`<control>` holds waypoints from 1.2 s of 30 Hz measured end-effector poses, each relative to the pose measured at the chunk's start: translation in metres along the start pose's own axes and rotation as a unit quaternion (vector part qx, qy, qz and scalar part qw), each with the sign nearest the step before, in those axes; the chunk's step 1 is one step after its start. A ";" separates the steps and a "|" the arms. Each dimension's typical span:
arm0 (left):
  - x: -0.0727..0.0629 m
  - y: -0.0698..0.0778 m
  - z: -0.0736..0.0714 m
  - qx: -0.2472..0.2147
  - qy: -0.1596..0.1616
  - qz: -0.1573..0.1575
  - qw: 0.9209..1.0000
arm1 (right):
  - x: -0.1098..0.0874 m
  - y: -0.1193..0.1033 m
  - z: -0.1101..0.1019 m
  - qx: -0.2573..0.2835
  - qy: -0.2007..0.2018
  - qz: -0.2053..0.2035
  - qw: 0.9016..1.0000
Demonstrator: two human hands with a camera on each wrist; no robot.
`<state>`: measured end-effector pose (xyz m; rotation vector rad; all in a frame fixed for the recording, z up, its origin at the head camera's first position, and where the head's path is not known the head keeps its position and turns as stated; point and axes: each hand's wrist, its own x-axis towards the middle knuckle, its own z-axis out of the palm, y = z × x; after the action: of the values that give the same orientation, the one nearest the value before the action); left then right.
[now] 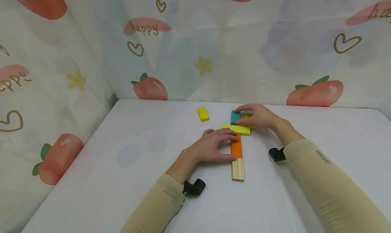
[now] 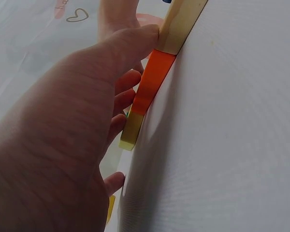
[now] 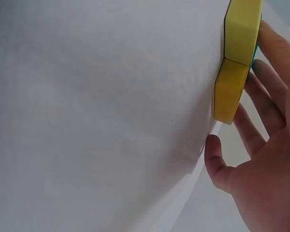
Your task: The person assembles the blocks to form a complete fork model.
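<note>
Left hand (image 1: 211, 146) grip half-curled round orange block (image 1: 236, 149), right hand (image 1: 257, 115) pinches teal block (image 1: 235, 117); uneven push could skew alignment.

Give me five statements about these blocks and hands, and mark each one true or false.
1. The long pale yellow rectangular block lies crosswise between the orange rectangular block and the teal rectangular block. True.
2. The striped bare-wood rectangular block touches the teal block. False: it adjoins the orange block.
3. The right hand touches the teal block. True.
4. The left hand rests on the loose yellow rectangular block. False: it touches the orange block.
5. The loose yellow block lies apart from the other blocks. True.
</note>
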<state>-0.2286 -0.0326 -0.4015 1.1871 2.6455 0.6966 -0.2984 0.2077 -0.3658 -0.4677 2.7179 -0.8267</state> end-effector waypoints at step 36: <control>0.000 -0.001 0.000 -0.002 -0.003 0.002 1.000 | 0.005 -0.001 0.000 0.007 0.014 0.016 1.000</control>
<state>-0.2295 -0.0331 -0.4017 1.1914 2.6370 0.6984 -0.3031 0.2050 -0.3657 -0.4117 2.7354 -0.8493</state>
